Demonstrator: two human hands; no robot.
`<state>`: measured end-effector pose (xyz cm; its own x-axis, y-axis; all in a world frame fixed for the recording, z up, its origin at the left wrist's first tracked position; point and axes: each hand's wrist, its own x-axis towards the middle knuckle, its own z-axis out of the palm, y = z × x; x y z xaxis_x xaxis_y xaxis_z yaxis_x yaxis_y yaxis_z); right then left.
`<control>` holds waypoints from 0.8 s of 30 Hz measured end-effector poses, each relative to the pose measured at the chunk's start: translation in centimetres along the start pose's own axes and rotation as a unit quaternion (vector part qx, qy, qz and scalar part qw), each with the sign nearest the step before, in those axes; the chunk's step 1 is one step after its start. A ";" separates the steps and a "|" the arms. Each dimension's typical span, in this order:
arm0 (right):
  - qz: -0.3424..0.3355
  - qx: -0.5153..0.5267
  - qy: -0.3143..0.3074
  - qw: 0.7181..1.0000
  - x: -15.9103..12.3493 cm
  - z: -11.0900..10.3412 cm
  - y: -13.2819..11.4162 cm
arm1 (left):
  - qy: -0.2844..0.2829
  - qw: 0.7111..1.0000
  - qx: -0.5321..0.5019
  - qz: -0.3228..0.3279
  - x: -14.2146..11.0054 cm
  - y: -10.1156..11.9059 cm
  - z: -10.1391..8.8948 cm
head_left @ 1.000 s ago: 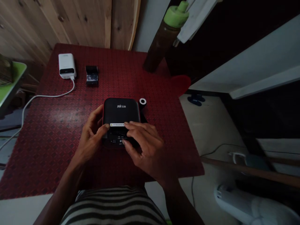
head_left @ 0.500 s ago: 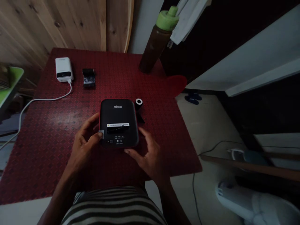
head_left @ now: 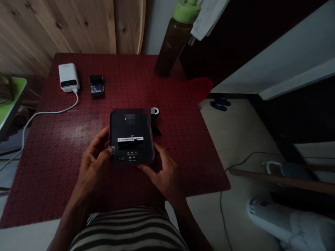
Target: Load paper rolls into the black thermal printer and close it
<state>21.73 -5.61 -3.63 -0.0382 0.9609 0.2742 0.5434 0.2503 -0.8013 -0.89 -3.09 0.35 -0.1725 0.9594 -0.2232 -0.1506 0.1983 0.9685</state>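
Black rounded plastic printer box (head_left: 131, 136) sits mid red patterned counter (head_left: 52, 157). Left hand (head_left: 92, 162) fingers grip its left edge; right hand (head_left: 162, 170) fingers cup its near-right corner. Advise an even two-sided hold, clear of the front buttons.

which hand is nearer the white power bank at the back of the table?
Left. The left hand grips the black device on its left side, the white power bank beyond it. The right hand is at the device's right near corner, farther off.
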 end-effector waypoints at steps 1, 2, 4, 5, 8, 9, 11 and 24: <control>0.001 0.004 0.000 1.000 0.0 0.1 0.0 | 0.005 1.000 0.002 -0.001 0.0 0.1 0.1; 0.001 0.008 0.002 1.000 0.0 0.1 -0.1 | 0.009 1.000 0.003 0.000 0.0 0.1 0.2; -0.003 0.018 0.008 1.000 0.0 0.3 -0.1 | 0.012 1.000 0.009 0.003 0.0 0.3 0.3; -0.004 0.021 0.010 1.000 0.0 0.4 -0.1 | 0.012 1.000 0.012 0.006 0.0 0.3 0.3; 0.005 0.020 0.005 1.000 -0.1 0.5 -0.2 | 0.010 1.000 0.020 0.014 -0.1 0.2 0.4; 0.011 0.017 -0.003 1.000 -0.1 0.2 -0.2 | 0.011 1.000 0.020 0.013 -0.1 0.1 0.4; 0.021 0.009 -0.024 0.999 0.0 -0.7 -0.4 | 0.015 1.000 0.010 0.012 -0.2 -0.1 0.3; -0.171 -0.162 -0.181 0.955 11.8 -1.2 -5.2 | -0.032 0.997 -0.054 0.044 0.2 -1.9 -0.4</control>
<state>19.43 4.26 4.37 -0.5161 0.8216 0.2420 0.6755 0.5642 -0.4747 -1.00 -3.31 -1.56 -0.1275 0.9837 -0.1265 -0.2428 0.0927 0.9656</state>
